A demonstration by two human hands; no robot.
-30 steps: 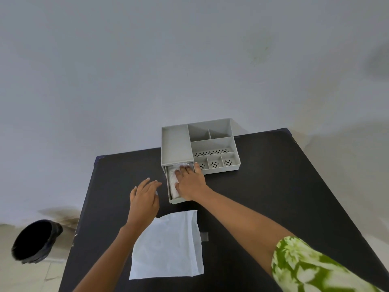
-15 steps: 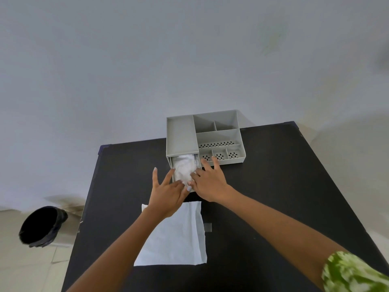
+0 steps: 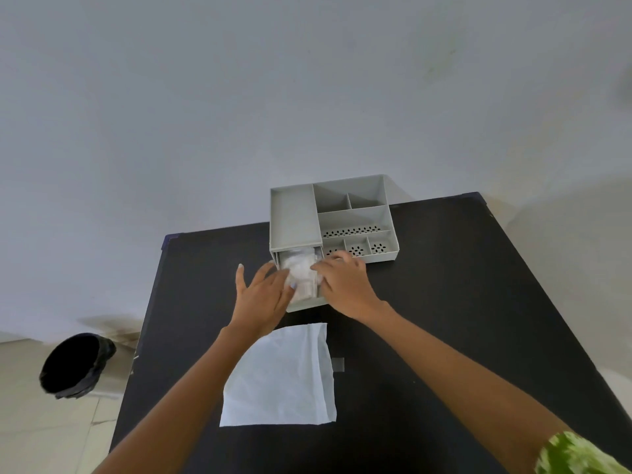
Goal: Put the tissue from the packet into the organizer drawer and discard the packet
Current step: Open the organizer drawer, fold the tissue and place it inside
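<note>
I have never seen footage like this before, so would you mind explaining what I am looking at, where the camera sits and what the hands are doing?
There is no machine here: a person wears one wide-angle camera on the head, looking forward and down, so both bare arms reach into the picture from the bottom. On the black table stands a grey organizer with open compartments on top and a drawer pulled out toward the person. The left hand and the right hand are both at the white tissue that lies in the drawer, one from each side; whether they grip it or only press on it I cannot tell. Nearer the person, a flat white packet lies on the table, untouched. On the floor to the left stands a black bin.
</note>
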